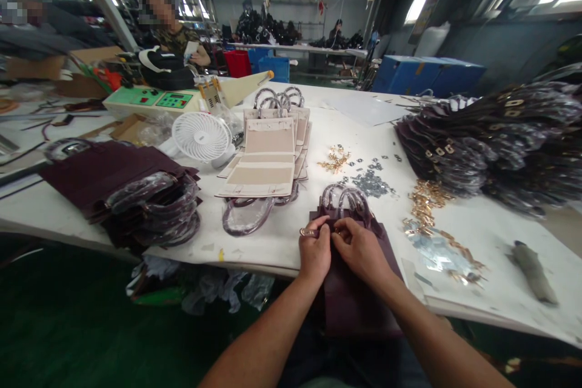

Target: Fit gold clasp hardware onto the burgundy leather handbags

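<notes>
Deep burgundy under both hands here: the bag piece point(361, 306) hangs over the near edge of the white table point(284, 242), its plastic-wrapped handles point(350, 197) lying just beyond the fingers. Left hand point(317, 251), curled, thumb pressed along the top edge, gripping the piece, and there's a narrow strap point(311, 233) with a shiny end poking out at its outer side. Across to the right hand point(362, 253), fingers bent, thumb and forefinger brought close at that same edge, almost meeting the left; a tiny gold glint shows there, but whether they pinch it, I cannot tell. Near the right hand, gold fittings point(425, 200) lie heaped, grey metal plates point(370, 180) scattered beyond, beige-lined pieces point(268, 179) off to the left.
</notes>
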### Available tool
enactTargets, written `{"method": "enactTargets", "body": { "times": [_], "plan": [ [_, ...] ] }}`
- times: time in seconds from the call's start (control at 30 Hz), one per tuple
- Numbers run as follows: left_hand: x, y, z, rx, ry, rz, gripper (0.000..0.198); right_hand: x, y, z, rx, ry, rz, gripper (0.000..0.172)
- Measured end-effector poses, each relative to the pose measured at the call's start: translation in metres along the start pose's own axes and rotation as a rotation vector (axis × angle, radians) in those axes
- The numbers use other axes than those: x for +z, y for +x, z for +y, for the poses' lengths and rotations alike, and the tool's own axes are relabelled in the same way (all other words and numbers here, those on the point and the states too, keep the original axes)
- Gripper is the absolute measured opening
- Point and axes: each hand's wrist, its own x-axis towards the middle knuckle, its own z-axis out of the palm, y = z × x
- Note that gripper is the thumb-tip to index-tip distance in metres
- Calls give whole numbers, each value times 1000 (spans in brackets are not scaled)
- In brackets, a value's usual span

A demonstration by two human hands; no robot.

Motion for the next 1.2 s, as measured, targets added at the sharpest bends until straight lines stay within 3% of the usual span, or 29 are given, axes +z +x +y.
{"method": "enactTargets", "body": {
  "times": [0.43, 0.7, 0.9, 1.07, 1.2],
  "plan": [
    [-1, -2, 0, 37, 67, 16, 25, -7, 7, 2, -27, -32, -120, 15],
    [-2, -2, 2, 127, 115, 10, 24, 0, -1, 7, 40, 104, -7, 24],
    [-1, -1, -2, 59, 78, 38, 23, -3, 4, 6, -31, 13, -54, 19],
    [-2, 0, -2, 110, 84, 9, 23, -4, 8, 5, -35, -14, -70, 18],
    [-4, 0, -1, 152, 93, -25, 23, -2, 10, 8, 43, 96, -64, 19]
  ]
}}
